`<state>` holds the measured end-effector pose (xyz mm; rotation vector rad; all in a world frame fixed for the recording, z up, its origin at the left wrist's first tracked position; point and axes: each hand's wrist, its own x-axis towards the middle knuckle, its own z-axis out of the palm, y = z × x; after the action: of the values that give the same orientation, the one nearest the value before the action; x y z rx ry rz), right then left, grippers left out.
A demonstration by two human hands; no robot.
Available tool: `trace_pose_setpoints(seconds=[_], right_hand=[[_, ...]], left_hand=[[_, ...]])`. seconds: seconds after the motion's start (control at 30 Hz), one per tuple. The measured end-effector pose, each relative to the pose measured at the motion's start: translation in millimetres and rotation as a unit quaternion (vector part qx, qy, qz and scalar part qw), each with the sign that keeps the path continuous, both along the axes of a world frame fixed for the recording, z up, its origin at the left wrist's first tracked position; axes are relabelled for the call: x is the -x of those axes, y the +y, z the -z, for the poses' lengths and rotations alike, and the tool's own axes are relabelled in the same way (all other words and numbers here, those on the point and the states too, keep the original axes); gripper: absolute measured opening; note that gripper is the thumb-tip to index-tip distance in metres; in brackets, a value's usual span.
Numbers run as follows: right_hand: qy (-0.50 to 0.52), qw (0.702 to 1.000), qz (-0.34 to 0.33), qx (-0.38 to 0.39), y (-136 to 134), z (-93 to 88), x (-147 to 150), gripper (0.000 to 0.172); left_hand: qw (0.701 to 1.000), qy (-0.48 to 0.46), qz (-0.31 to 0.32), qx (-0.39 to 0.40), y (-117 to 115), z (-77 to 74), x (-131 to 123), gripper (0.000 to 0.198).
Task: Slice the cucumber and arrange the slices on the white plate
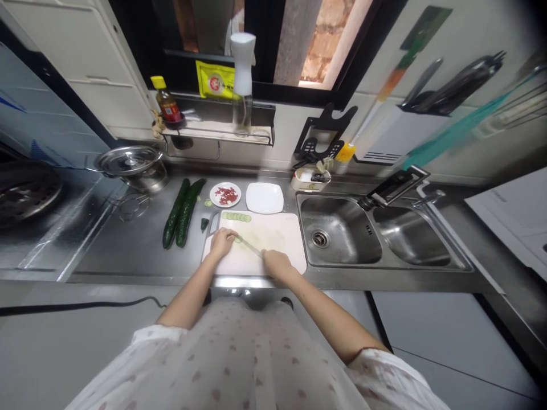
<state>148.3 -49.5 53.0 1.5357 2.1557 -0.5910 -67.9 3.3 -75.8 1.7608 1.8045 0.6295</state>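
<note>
This is a kitchen, small and home-like, though whether it belongs to a household cannot be told for sure. A steel counter (pixel 123 250) runs along the wall, with a double sink (pixel 350 228) and tap (pixel 387 191) at the right. A lidded pot (pixel 149 177) stands at the left. Between them lie a cutting board (pixel 282 239) bearing green slices (pixel 236 217), whole cucumbers (pixel 175 215), a white plate (pixel 265 197) and a dish (pixel 213 197) of red bits. A rack (pixel 205 135) by the window (pixel 320 48) holds a sauce bottle (pixel 170 108), a spray bottle (pixel 242 68) and a packet (pixel 213 81). Further right are a knife holder (pixel 397 134) and a hanging spatula (pixel 345 152).
</note>
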Motion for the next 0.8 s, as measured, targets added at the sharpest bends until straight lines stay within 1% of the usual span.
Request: trace_pose_setpoints(seconds=[0.47,0.7,0.8], right_hand=[[-0.024,0.998,-0.050,-0.024,13,-8.9,-1,0.034],[-0.030,0.998,-0.052,-0.031,12,-5.8,-2,0.028],[-0.029,0.997,-0.059,-0.048,11,-2.3,-3,0.029]], left_hand=[[1.000,0.010,0.005,0.002,1,1.3,0,0.020],[1.000,0.009,0.009,0.001,0,1.4,1,0.021],[1.000,0.010,0.010,0.002,1,1.5,1,0.020]])
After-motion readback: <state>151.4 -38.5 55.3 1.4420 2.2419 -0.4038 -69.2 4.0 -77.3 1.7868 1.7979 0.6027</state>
